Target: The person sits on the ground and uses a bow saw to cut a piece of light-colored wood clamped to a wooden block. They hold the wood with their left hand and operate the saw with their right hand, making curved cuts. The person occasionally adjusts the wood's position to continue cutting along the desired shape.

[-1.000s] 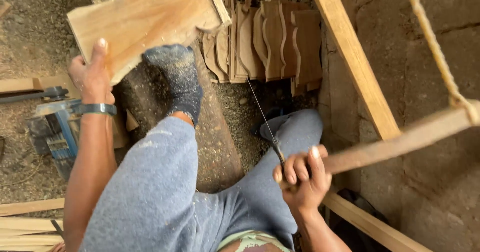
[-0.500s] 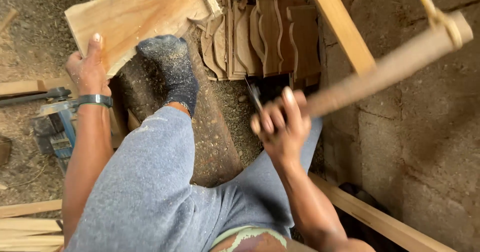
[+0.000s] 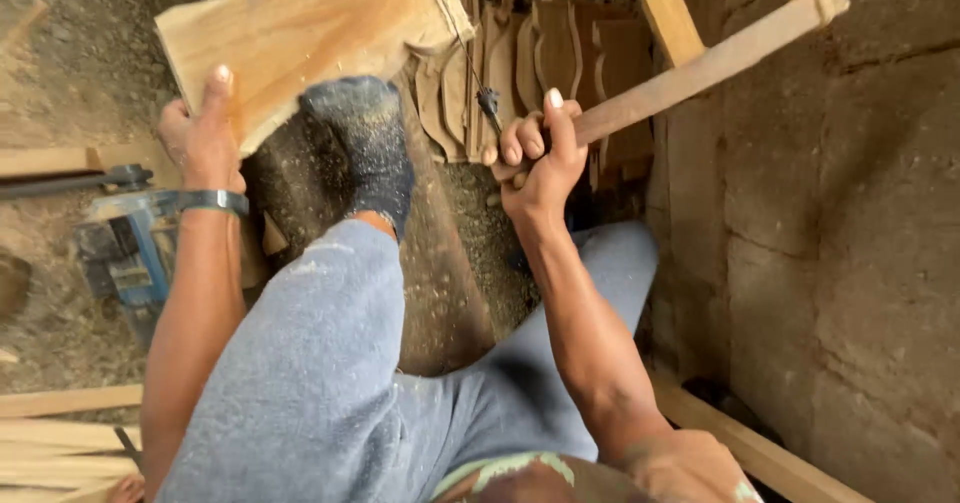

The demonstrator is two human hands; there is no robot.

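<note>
A thick light wooden board (image 3: 300, 33) lies tilted at the top of the view. My left hand (image 3: 205, 128) grips its near edge, thumb on top. My foot in a dusty grey sock (image 3: 360, 138) presses on the board beside that hand. My right hand (image 3: 535, 148) is closed around the wooden arm of a frame saw (image 3: 700, 63). The saw's thin blade (image 3: 462, 43) runs up along the board's right edge.
A row of curved cut wooden pieces (image 3: 560, 73) leans behind the saw. A blue power tool (image 3: 125, 248) sits on the sawdust-covered ground at left. Wooden slats (image 3: 50, 438) lie at lower left. A stone wall (image 3: 850, 263) and slanted wooden beams (image 3: 660, 3) close off the right.
My right hand has risen from beside my knee up to the board's right edge, carrying the saw frame with it. My left hand and foot stay on the board.
</note>
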